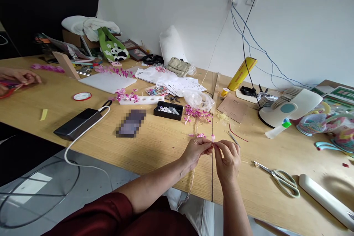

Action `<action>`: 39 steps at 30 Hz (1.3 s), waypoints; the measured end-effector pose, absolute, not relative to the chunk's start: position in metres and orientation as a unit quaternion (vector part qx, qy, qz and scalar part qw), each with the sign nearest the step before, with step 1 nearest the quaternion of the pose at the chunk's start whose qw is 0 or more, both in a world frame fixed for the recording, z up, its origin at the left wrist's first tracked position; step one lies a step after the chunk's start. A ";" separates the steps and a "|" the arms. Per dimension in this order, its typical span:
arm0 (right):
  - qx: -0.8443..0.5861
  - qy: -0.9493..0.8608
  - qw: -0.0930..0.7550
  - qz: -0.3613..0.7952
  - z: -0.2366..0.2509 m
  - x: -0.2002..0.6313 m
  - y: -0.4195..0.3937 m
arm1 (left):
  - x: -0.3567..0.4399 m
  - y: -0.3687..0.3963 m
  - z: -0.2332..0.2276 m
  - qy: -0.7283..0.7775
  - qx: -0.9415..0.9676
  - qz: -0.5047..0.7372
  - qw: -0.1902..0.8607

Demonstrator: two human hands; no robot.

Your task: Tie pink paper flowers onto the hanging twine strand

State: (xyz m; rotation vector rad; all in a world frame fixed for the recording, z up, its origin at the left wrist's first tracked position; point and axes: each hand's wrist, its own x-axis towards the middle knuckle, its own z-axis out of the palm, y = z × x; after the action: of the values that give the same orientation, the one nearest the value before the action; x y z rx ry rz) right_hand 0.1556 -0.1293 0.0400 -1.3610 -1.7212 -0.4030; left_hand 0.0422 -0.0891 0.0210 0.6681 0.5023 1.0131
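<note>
My left hand (197,150) and my right hand (227,156) meet fingertip to fingertip over the wooden table (155,143). Between them they pinch a small pink flower piece (212,138) on a thin wire stem that trails down towards the table's front edge. A bunch of pink paper flowers (197,113) lies just beyond my hands. Both hands have their fingers closed on the small piece.
Scissors (280,178) lie to the right, a white fan (287,107) behind them. A black power bank (79,123) with a white cable, a black tray (168,110) and a red tape roll (82,96) lie left. Another person's hands (16,79) work at the far left.
</note>
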 end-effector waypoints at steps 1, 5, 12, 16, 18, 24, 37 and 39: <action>-0.547 -0.695 0.438 -0.162 0.041 0.155 -0.130 | 0.042 -0.089 0.020 0.234 0.311 0.470 0.792; -0.545 -0.695 0.438 -0.166 0.041 0.155 -0.130 | 0.043 -0.090 0.016 0.239 0.327 0.468 0.785; -0.553 -0.684 0.450 -0.156 0.035 0.155 -0.129 | 0.045 -0.088 0.013 0.241 0.399 0.495 0.733; -0.562 -0.657 0.490 -0.111 0.035 0.155 -0.134 | 0.042 -0.087 0.015 0.224 0.427 0.511 0.712; -0.581 -0.623 0.521 -0.061 0.035 0.157 -0.137 | 0.040 -0.086 0.017 0.222 0.428 0.519 0.706; -0.628 -0.513 0.532 0.243 0.028 0.159 -0.141 | 0.036 -0.085 0.023 0.217 0.380 0.514 0.738; -0.637 -0.521 0.520 0.228 0.022 0.150 -0.145 | 0.032 -0.078 0.022 0.229 0.366 0.513 0.742; -0.663 -0.574 0.461 0.132 0.024 0.150 -0.148 | 0.033 -0.074 0.017 0.266 0.412 0.519 0.700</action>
State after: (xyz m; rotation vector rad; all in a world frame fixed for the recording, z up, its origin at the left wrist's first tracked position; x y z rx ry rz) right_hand 0.1495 -0.1482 0.0235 -1.6314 -1.4129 0.3255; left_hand 0.0331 -0.0739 0.0174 0.9178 0.5922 1.1564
